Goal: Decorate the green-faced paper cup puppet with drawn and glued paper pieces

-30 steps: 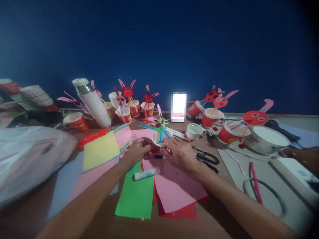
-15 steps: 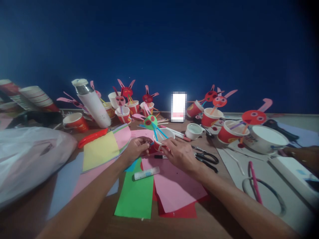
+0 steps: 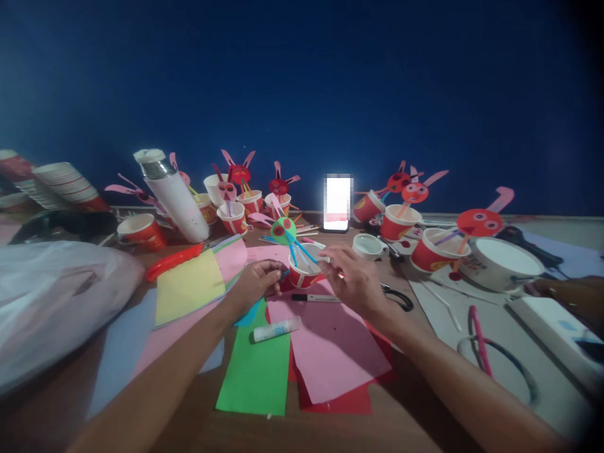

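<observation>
Pinching a thin blue piece between thumb and fingers, the left hand [image 3: 257, 282] sits against the left side of a red-and-white paper cup [image 3: 302, 278]. The right hand [image 3: 353, 274] is half open, its fingers curled over the cup's right rim near the end of a blue straw [image 3: 306, 251]; whether they grip that straw cannot be told.

The cup stands between the two hands near the middle of the tabletop [image 3: 207, 425], mouth up, its long axis roughly upright. Inside it, blue straws fan downward from a green paper face [image 3: 283, 231] with red eyes, which leans out to the left above the rim, its pink ears pointing up and left.

Just below the cup lies a black-capped marker [image 3: 318, 298], running left to right on a pink sheet [image 3: 340, 352]. A glue stick [image 3: 277, 329] lies at a slight slant, mostly over a green sheet [image 3: 255, 371]; the print on its blue label is too small to read. Beyond the right hand are black-handled scissors [image 3: 401, 297].

Farther out, finished-looking paper cups [image 3: 427, 251] bear yellow emblems too blurred to make out, and a white bowl [image 3: 503, 267] carries dark, unreadable lettering.
</observation>
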Demonstrator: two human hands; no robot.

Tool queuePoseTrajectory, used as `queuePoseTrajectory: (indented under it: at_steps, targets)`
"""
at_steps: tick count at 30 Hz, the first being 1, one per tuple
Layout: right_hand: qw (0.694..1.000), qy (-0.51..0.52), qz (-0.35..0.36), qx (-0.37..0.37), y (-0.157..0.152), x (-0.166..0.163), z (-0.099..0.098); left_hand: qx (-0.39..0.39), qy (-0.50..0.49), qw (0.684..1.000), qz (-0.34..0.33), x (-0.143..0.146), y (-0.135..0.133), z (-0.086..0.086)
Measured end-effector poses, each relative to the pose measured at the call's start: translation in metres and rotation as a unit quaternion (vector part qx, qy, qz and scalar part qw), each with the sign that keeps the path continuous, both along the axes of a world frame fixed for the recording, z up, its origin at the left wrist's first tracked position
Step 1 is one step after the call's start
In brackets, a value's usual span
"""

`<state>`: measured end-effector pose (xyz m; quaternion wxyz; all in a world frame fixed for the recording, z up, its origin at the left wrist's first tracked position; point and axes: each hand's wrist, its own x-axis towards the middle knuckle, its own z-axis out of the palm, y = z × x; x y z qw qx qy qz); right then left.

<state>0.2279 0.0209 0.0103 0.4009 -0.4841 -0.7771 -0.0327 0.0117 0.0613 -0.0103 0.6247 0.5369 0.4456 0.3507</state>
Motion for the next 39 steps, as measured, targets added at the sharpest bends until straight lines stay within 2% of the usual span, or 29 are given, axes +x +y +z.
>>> queuePoseTrajectory:
  at_steps: [3,7,12,18,22,25,34,39]
  targets:
    - [0.997,0.058,-0.020,-0.041,0.008,0.011,0.004,0.009,0.010,1.000,0.007,0.000,0.000,0.000]
    - [0.994,0.068,-0.019,-0.082,0.014,0.018,0.006,0.021,0.014,1.000,0.018,0.001,0.000,0.000]
    - [0.997,0.038,0.010,-0.059,0.012,0.012,0.007,0.033,0.018,0.999,0.029,0.002,0.001,0.000]
    - [1.000,-0.019,-0.004,-0.011,0.013,0.002,0.006,0.044,0.026,0.998,0.034,0.005,-0.001,0.005]
    - [1.000,-0.011,0.006,-0.007,0.018,-0.004,0.006,0.049,0.031,0.998,0.031,0.006,-0.001,0.006]
    - [0.999,0.015,0.023,-0.042,0.021,-0.005,0.007,0.054,0.032,0.998,0.030,0.006,-0.001,0.005]
    - [0.974,0.070,0.019,-0.213,0.021,0.005,0.022,0.066,0.035,0.997,0.029,0.004,0.001,0.004]
    - [0.974,0.012,0.004,-0.225,0.020,0.009,0.030,0.064,0.033,0.997,0.037,0.005,0.001,0.004]
